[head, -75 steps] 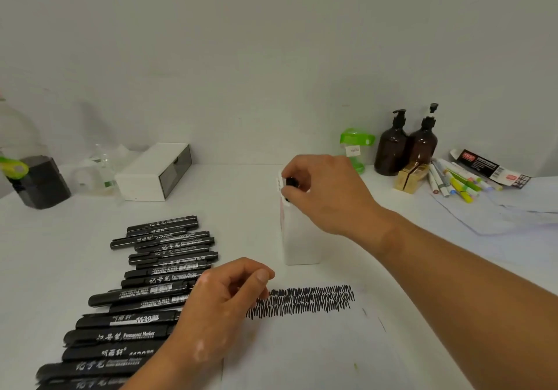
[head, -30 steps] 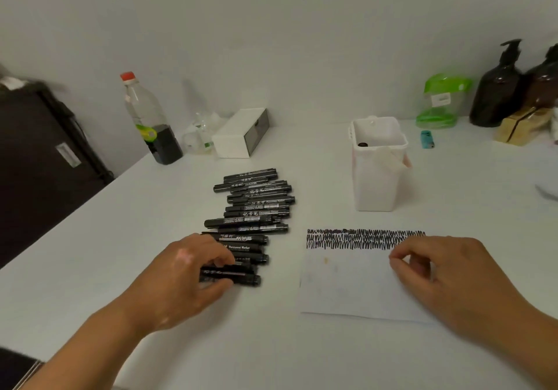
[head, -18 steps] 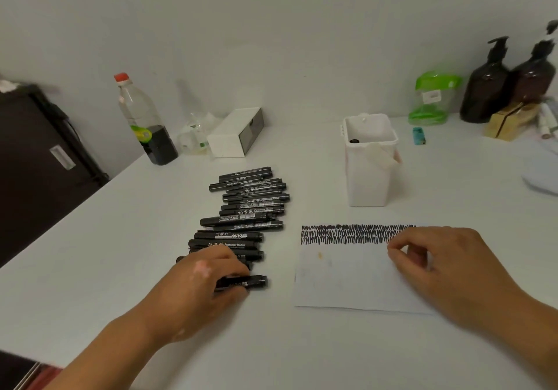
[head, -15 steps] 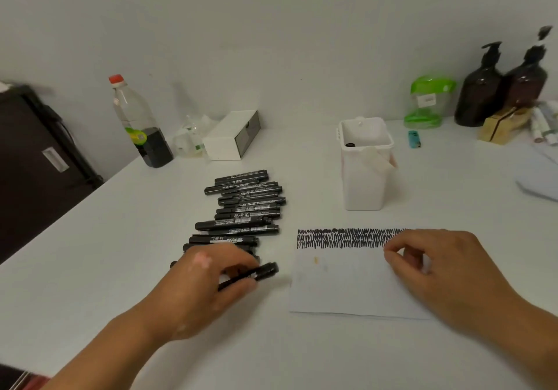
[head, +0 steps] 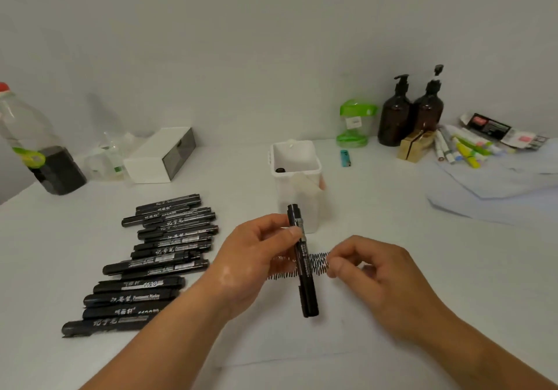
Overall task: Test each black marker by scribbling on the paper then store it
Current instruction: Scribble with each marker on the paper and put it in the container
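Since half a sec ago the L hand [head: 256,256] has lifted one marker [head: 303,264] off the near end of the row and brought it over the paper, where it stands almost upright; the R hand [head: 382,282] has left the paper's right side and come in toward the marker.

What can go wrong, big things first; the table [head: 422,253] is white and the labels say permanent, so a scribble that runs off the sheet prob. stays for good; the paper [head: 341,341] has no hand pressing it that I can see, so it can slide or crease when the tip rubs it; the old scribble band [head: 320,264] fills the far edge, so a new test on top of it won't show if the ink works; the row of markers [head: 157,263] lies just left of the L arm, and a bump w/ the wrist can roll them; the white tub [head: 297,199] stands just behind w/ one stored marker [head: 280,170] in it, and a rough drop-in can tip it; the held marker hangs from finger tips only, so a hard cap pull can make it slip or flick ink.

Hands: L thumb and fingers pinch the marker near its top, the rest hangs free over the scribble; R hand sits low just right of it, not touching, fingers curled in, thumb by first finger, nothing in it that I can see; no bare tip shows, and I can't tell which end has the cap.
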